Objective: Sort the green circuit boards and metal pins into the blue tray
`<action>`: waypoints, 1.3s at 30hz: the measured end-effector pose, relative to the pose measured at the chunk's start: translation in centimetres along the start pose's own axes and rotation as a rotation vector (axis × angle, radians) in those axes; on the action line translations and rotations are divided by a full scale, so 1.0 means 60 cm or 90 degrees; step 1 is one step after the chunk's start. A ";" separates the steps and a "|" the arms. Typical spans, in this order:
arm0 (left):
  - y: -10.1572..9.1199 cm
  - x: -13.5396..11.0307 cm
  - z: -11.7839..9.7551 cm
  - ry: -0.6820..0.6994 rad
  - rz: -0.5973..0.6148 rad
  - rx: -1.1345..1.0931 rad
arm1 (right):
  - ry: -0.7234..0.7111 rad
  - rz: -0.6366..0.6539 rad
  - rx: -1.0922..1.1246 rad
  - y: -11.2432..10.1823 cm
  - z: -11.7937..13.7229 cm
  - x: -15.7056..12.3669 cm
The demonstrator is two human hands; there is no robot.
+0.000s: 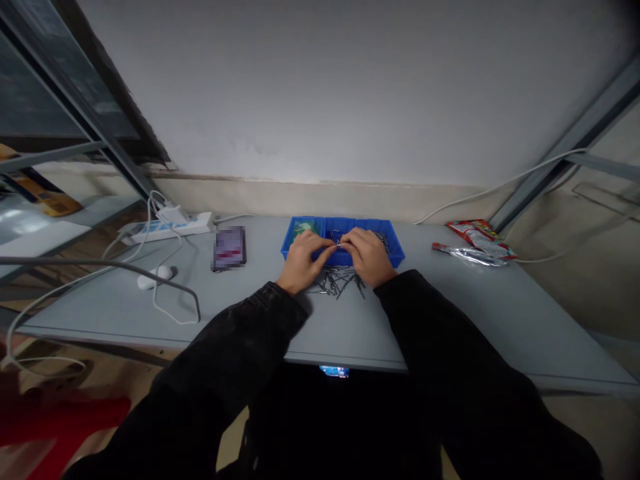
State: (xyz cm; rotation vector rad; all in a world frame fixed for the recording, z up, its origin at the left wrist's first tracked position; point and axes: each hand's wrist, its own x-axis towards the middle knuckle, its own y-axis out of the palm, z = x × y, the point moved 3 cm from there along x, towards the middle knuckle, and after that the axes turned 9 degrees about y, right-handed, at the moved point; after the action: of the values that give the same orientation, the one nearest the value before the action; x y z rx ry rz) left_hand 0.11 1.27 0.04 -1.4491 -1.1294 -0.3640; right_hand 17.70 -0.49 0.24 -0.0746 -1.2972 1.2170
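Observation:
My left hand [306, 259] and my right hand [367, 255] meet over the front of a blue compartment tray [341, 225]. Thumb and forefinger of each hand are pinched on a small metal piece [338, 245] between them, too small to make out its kind. Green items [305, 225] lie in the tray's left compartment. Dark metal pieces show in the middle and right compartments, partly hidden by my hands. In front of the tray, a loose pile of thin dark metal rods [336, 283], like screws or nails, lies on the grey table [345, 333].
Left of the tray lies a blurred purple packet [229, 248]. Beyond it are a white power strip [173, 228], cables and a white mouse-like object [155, 277]. At right lie a red food packet [480, 235] and a silver wrapper [473, 256]. A wall stands behind the table.

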 end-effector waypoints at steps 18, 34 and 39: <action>-0.005 0.003 0.006 -0.055 -0.007 0.055 | 0.028 -0.059 0.012 -0.016 -0.010 0.002; -0.005 0.000 0.009 -0.028 -0.015 0.049 | 0.036 -0.063 0.035 -0.016 -0.014 0.000; -0.004 -0.001 0.007 -0.011 0.013 0.040 | 0.036 -0.056 0.050 -0.015 -0.010 0.000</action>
State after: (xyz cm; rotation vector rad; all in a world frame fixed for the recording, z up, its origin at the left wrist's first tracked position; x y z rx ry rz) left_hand -0.26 1.55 0.06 -1.4101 -1.1291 -0.2999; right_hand 18.73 -0.53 0.61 0.0051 -1.1904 1.1822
